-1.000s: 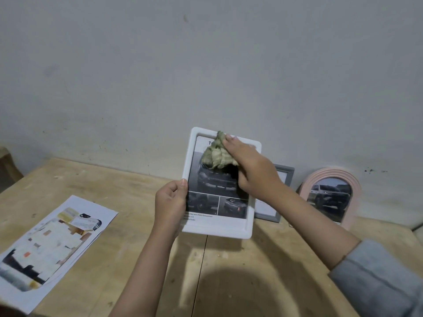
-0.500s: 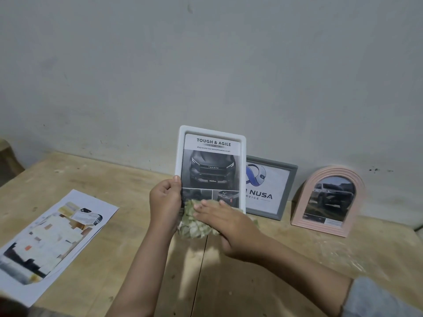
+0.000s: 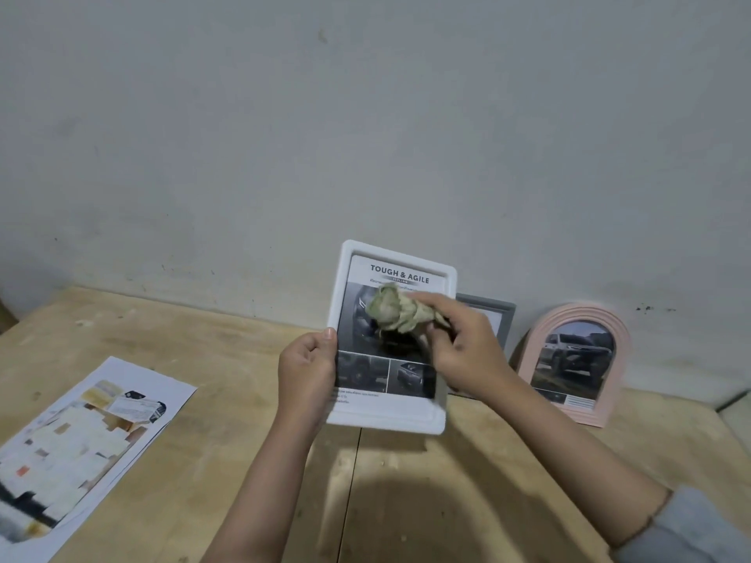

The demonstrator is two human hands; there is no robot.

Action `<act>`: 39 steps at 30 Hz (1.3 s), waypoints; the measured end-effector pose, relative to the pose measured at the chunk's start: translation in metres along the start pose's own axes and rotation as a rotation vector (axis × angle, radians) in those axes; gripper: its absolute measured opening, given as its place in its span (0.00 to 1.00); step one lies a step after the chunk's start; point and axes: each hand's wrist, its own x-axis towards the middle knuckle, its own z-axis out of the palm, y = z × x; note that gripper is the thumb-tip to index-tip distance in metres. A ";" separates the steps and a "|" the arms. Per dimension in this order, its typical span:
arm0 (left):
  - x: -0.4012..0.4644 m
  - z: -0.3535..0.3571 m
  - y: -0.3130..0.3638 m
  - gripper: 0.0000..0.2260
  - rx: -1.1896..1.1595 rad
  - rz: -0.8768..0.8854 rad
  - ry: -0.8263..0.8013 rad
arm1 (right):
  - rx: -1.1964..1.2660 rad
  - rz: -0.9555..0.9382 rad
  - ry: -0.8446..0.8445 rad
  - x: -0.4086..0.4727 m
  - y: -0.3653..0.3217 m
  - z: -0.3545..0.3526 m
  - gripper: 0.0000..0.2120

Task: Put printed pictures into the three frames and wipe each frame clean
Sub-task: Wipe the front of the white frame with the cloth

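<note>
white frame (image 3: 388, 412) is held upright above the wooden table (image 3: 227, 400), centre of the scene, slightly tilted, bottom edge lifted off the tabletop. a printed picture (image 3: 365, 371) is seated inside it, headed "tough & agile", with a large car photo and two smaller ones below. the frame's left edge is gripped by the left hand (image 3: 307, 369), thumb on the front, fingers curled round behind. a crumpled greenish cloth (image 3: 396, 308) is pinched in the right hand (image 3: 463, 351) and pressed against the upper part of the picture area; cloth and fingers are motion-blurred. a grey sleeve (image 3: 686, 530) is seen at the near right.

grey frame (image 3: 502, 319) is leant against the wall (image 3: 365, 115) just behind the white one, mostly hidden by it and the right hand; its contents cannot be read. pink arched frame (image 3: 621, 359) is stood further right, against the wall, well apart from the hands, with a car print already inside.

printed sheets (image 3: 81, 440) are laid flat at the near left of the table, overlapping, partly cut off by the edge of view; top sheet is covered in pale patches, detail too small to tell.
</note>
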 end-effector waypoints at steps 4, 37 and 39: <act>-0.007 0.003 -0.003 0.14 0.050 0.080 -0.040 | -0.388 -0.139 0.105 0.014 0.020 0.007 0.35; 0.001 -0.028 -0.001 0.12 -0.032 0.095 0.036 | 0.076 0.118 -0.819 -0.007 -0.032 0.030 0.16; 0.001 -0.031 -0.003 0.12 -0.002 0.122 0.030 | 0.100 0.129 -0.624 0.006 -0.033 0.017 0.18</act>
